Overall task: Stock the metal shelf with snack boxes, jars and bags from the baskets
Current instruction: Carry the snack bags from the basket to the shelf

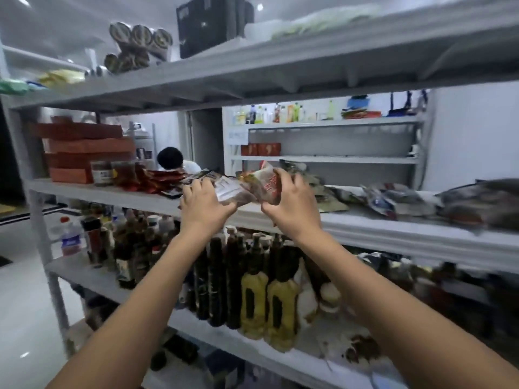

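Both my hands are raised to the middle level of the grey metal shelf. My left hand grips a clear snack bag with a white label at the shelf's front edge. My right hand holds a second clear bag with red print, its fingers curled over the top. The two bags touch each other. Red boxes are stacked at the left of this level, with two dark jars and red packets beside them.
More snack bags lie along the shelf to the right. The level below holds many dark sauce bottles and yellow oil bottles. Behind the shelf a person bends over, and another shelf stands against the wall.
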